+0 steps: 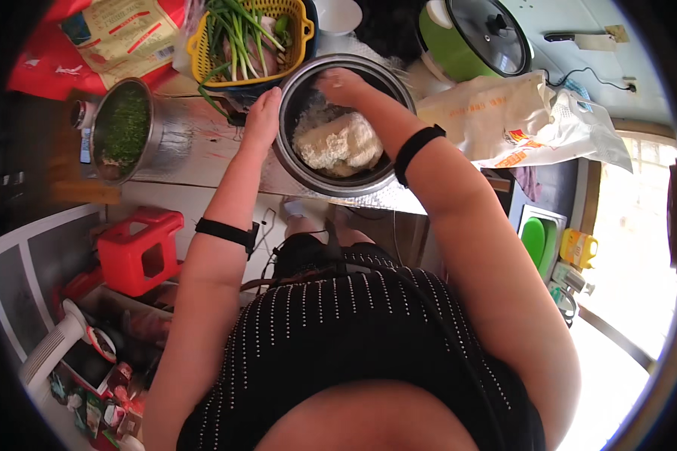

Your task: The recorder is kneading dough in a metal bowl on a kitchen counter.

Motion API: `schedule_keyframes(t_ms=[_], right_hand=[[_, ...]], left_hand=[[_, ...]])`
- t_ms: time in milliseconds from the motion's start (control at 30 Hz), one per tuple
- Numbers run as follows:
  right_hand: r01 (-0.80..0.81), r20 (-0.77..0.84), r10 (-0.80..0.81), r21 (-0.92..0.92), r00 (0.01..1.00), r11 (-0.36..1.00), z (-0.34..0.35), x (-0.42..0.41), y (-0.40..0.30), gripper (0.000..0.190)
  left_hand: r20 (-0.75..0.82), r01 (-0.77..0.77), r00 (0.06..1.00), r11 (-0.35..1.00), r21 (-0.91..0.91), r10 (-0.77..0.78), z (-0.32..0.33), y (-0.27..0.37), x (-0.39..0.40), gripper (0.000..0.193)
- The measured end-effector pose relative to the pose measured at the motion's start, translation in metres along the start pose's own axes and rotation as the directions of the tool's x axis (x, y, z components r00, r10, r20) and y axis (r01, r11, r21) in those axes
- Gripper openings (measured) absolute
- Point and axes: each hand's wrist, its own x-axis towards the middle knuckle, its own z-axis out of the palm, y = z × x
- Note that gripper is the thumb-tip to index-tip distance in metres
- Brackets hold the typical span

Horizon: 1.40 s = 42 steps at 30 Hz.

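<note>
A large lump of dough (341, 144) lies in a dark round metal pot (293, 169) on the counter, with loose flour or crumbs beside it. My left hand (264, 115) rests against the left edge of the pot, fingers along its rim. Inside the pot, near its far wall, is my right hand (341, 87), fingers bent and dusted with flour; its fingertips are blurred, and I cannot tell whether they hold any dough.
A yellow plastic basket (194, 53) with green onions and meat stands beyond my left hand. Left is a steel bowl (151, 127) of chopped greens. A white bowl (338, 16), a green electric cooker (448, 42) and a large plastic bag (474, 121) sit behind and right.
</note>
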Motion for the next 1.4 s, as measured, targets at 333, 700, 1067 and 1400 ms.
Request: schedule_keyframes(t_ms=[333,700,1067,1400], right_hand=[[0.030,0.333,-0.101,0.213,0.937,0.977,-0.016,0.005,-0.087,0.019],[-0.412,0.395,0.418,-0.105,0.818,0.905,-0.006,-0.012,-0.042,0.021],[-0.525,0.600,0.329,0.182,0.729,0.832,-0.019,-0.017,-0.061,0.034],[-0.440,0.596,0.320,0.062,0.736,0.896,0.015,-0.001,-0.094,0.031]], left_hand=[[-0.058,-0.013,0.998,0.995,0.102,0.019,-0.013,-0.009,-0.005,0.051],[0.123,-0.048,0.991,0.999,-0.006,0.048,-0.011,-0.007,-0.006,0.036],[0.252,-0.080,0.965,0.996,0.034,0.069,-0.019,0.000,0.006,0.038],[0.237,-0.112,0.965,0.994,-0.016,0.113,-0.014,-0.004,0.010,0.038]])
